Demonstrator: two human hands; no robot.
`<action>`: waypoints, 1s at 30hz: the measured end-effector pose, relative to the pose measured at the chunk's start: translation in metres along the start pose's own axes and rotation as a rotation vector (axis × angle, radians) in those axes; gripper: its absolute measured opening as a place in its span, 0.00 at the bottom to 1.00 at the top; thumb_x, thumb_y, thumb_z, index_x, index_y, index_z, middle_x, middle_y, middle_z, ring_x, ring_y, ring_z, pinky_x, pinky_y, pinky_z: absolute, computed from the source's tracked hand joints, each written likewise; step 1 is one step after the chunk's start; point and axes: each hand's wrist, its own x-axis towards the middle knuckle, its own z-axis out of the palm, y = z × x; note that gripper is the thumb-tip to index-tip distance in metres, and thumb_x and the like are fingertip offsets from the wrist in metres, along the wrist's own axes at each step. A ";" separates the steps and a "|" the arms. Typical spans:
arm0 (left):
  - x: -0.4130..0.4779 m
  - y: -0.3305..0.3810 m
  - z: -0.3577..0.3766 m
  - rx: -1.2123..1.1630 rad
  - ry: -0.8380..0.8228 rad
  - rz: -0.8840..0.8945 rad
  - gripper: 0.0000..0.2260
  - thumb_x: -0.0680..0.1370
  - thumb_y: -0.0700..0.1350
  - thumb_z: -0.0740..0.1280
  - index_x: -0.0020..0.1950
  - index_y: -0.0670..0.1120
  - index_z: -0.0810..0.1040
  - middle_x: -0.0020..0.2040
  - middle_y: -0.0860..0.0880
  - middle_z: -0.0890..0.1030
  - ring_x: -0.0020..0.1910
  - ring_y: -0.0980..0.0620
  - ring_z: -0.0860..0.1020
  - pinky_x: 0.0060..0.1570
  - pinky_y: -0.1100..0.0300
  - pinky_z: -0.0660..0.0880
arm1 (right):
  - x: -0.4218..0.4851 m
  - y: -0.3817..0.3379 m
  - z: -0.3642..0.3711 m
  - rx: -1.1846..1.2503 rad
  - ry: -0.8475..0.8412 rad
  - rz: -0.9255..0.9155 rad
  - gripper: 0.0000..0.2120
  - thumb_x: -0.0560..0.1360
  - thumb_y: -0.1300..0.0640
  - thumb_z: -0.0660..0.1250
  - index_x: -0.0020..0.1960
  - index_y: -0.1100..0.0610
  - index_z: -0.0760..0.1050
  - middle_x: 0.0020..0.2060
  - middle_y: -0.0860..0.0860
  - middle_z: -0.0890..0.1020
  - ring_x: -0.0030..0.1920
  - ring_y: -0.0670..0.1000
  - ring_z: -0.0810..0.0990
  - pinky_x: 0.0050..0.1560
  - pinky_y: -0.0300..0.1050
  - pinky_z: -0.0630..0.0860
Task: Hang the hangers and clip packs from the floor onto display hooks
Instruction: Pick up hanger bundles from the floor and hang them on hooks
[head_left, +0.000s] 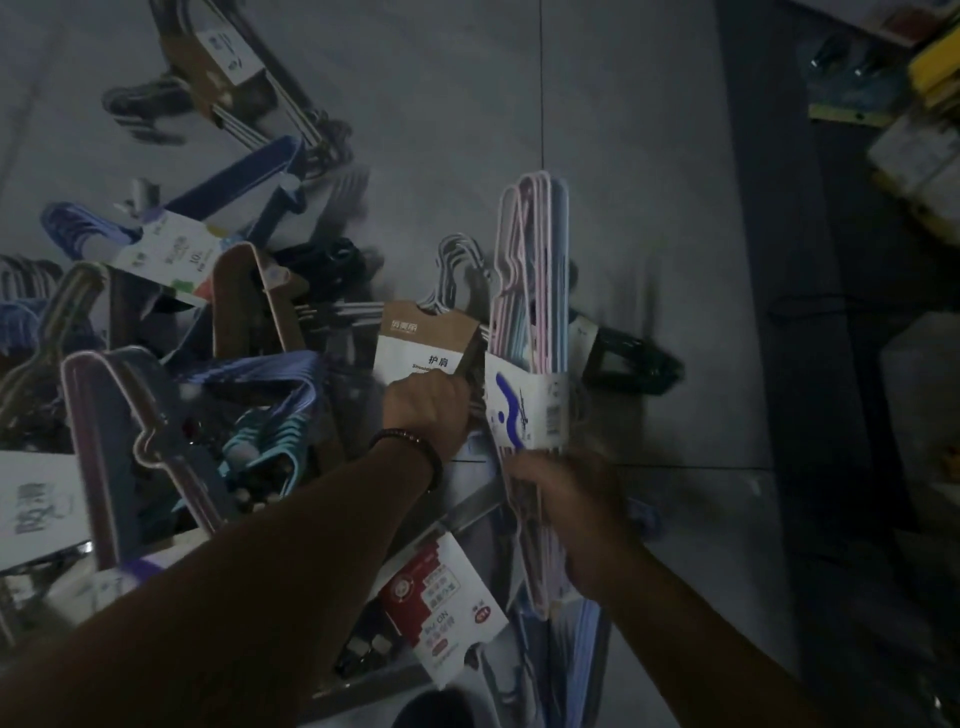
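The right hand is blurred, so its grip on the pastel hangers is unclear. The left hand hides its own fingertips. The left edge cuts the white label.

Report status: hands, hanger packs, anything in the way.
Left hand grips brown-card hanger pack. Right hand, blurred, grips pastel hanger pack. Loose packs crowd the floor around both.

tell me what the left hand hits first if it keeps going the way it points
Likely the pastel hanger pack: the left hand points up and right, knuckles near its white label. The brown card pack lies above; depth is unclear.
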 end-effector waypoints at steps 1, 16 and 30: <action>-0.003 0.002 0.001 0.001 0.000 0.004 0.15 0.84 0.58 0.62 0.59 0.48 0.78 0.53 0.46 0.83 0.50 0.46 0.82 0.49 0.54 0.80 | -0.006 0.003 -0.007 -0.004 -0.040 -0.002 0.15 0.73 0.51 0.78 0.57 0.49 0.79 0.47 0.49 0.86 0.48 0.52 0.86 0.48 0.52 0.83; -0.028 0.002 0.017 -0.111 -0.037 0.061 0.16 0.84 0.57 0.62 0.65 0.48 0.76 0.59 0.44 0.82 0.57 0.43 0.82 0.53 0.54 0.78 | 0.032 -0.123 0.027 -2.180 -0.224 -0.501 0.43 0.71 0.21 0.60 0.72 0.51 0.71 0.66 0.57 0.77 0.67 0.62 0.75 0.72 0.64 0.63; -0.027 -0.020 0.009 -0.177 -0.011 0.226 0.41 0.82 0.51 0.66 0.84 0.62 0.40 0.86 0.45 0.40 0.84 0.36 0.43 0.81 0.40 0.53 | 0.038 -0.119 0.008 -2.056 -0.379 -0.379 0.50 0.56 0.11 0.59 0.59 0.48 0.80 0.49 0.47 0.83 0.49 0.52 0.81 0.56 0.51 0.77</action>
